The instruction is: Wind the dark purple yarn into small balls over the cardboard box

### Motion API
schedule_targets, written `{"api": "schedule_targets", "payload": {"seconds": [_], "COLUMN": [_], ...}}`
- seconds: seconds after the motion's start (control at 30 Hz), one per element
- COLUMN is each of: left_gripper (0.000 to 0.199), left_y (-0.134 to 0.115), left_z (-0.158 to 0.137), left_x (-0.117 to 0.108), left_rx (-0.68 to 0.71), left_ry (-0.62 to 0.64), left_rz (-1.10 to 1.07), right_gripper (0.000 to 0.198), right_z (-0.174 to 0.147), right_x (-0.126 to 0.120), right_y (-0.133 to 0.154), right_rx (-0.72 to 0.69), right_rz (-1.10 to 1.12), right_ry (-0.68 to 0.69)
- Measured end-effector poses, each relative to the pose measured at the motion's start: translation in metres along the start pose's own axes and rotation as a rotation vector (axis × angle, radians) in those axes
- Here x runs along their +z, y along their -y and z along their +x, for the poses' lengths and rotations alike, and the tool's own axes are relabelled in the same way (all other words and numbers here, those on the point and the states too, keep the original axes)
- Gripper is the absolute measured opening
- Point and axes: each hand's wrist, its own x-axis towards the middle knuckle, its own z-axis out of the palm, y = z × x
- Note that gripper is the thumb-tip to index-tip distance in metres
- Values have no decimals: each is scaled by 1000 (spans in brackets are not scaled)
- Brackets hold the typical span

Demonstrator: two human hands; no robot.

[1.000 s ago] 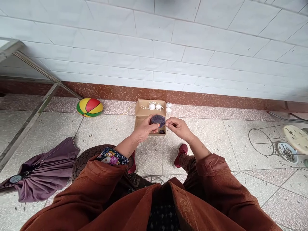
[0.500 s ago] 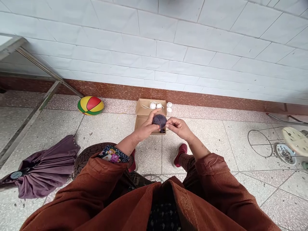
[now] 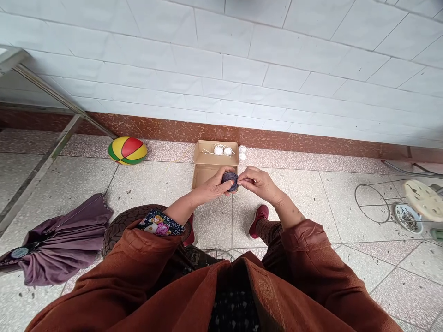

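My left hand (image 3: 215,186) is wrapped round a dark purple-grey ball of yarn (image 3: 230,180), thumb across its front. Against the ball's right side, my right hand (image 3: 255,180) is closed in a pinch; the strand between its fingertips is too thin to make out clearly. Below and behind the ball lies an open cardboard box (image 3: 201,173) on the floor, its near right part hidden by my left hand and the yarn. Two small white yarn balls (image 3: 218,150) with a loose strand rest on the raised lid.
More white balls (image 3: 242,152) sit right of the lid by the wall. A striped ball (image 3: 128,151), a folded purple umbrella (image 3: 74,244) and a metal table frame (image 3: 65,133) are at left. At right are a wire stand (image 3: 373,204) and a white bowl (image 3: 408,218).
My left hand has turned the yarn ball and moved it slightly down. The right hand keeps its pinch at the ball's right side. The view has shifted slightly.
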Motion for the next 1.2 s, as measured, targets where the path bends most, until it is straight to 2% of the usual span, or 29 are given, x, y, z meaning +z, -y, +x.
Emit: {"api": "schedule_targets", "payload": {"seconds": [0.1,0.23,0.33,0.43,0.53,0.73,0.87,0.97,1.07,1.2], "left_gripper": [44,50,50,40,35,46,52,69,83,69], "left_y": [0,-3,0,4,6,5,4,3,1,-4], "left_z": [0,2,3,3,2,4,4,3,2,2], "left_x": [3,9,11,14,16,19,19,20,22,22], "left_rx": [-7,-57,-71,-74,-77,-114,-50,-13,-19,-53], "left_ry": [-22,-47,10,71,72,48,47,37,12,-42], "left_rz": [27,25,2,-57,-92,27,125,93,-66,-325], "right_gripper": [35,37,40,38,36,39,36,36,34,29], "right_z": [-2,-3,-2,-1,0,1,4,8,12,12], "right_x": [0,1,2,4,6,6,6,16,34,52], "right_y": [-4,-8,-8,-9,-10,-12,-13,-19,-29,-40], "right_rx": [-23,-45,-59,-29,-14,0,78,168,295,429], "right_rz": [-42,-70,-102,-102,-61,48,78,136,230,237], "right_ry": [-16,-29,-19,8,12,-26,-63,-150,-230,-259]}}
